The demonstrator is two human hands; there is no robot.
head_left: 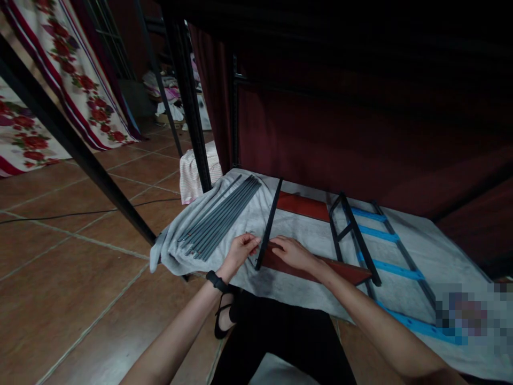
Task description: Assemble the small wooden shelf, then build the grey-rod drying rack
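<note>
My left hand (pixel 242 249), with a dark band on the wrist, is closed in a pinch beside the lower end of a black metal bar (pixel 271 219); whatever its fingertips hold is too small to make out. On the other side of that bar, my right hand (pixel 295 253) grips the end of a reddish-brown board (pixel 340 270), its fingers bent over the top edge. A second reddish board (pixel 303 205) spans farther back between the bar and a black frame (pixel 352 235). Left of my hands lies a bundle of thin grey metal rods (pixel 224 219).
Grey cloth (pixel 420 230) covers the low platform. At right, a dark frame carries several blue slats (pixel 390 266). Black posts (pixel 186 96) and a slanting pole (pixel 80 144) stand at left. A black cable (pixel 92 213) crosses the tiled floor; a maroon curtain (pixel 320 139) hangs behind.
</note>
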